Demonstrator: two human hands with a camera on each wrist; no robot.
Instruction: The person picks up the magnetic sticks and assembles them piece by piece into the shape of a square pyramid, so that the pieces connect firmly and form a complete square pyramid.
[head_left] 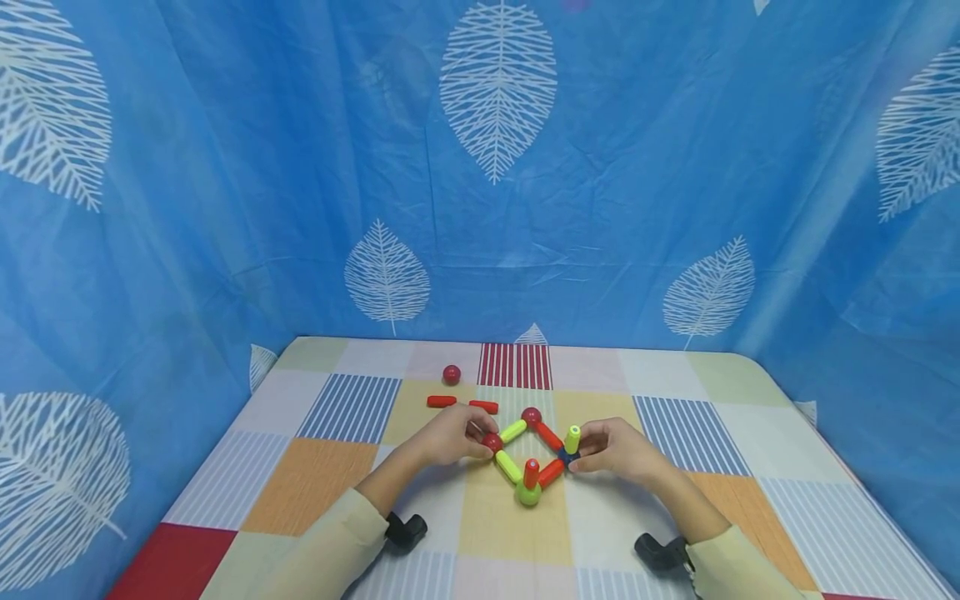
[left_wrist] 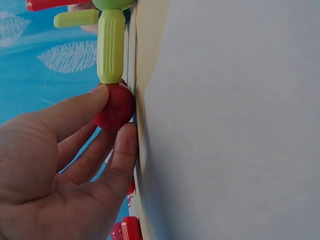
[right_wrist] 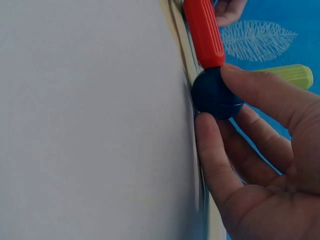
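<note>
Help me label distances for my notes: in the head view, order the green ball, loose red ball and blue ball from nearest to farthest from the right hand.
1. Blue ball: pinched in the right hand.
2. Green ball: left of it, toward the person.
3. Loose red ball: farther left, toward the back.

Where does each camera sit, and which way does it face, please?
Head: on the head, looking forward and down at the table; left hand, right hand and sleeves show.
Left wrist: worn there, looking at the left hand pinching a red ball; part of the right hand shows.
Right wrist: worn there, looking at the right hand pinching a dark blue ball; part of the left hand shows.
Head and left wrist share that red ball.
</note>
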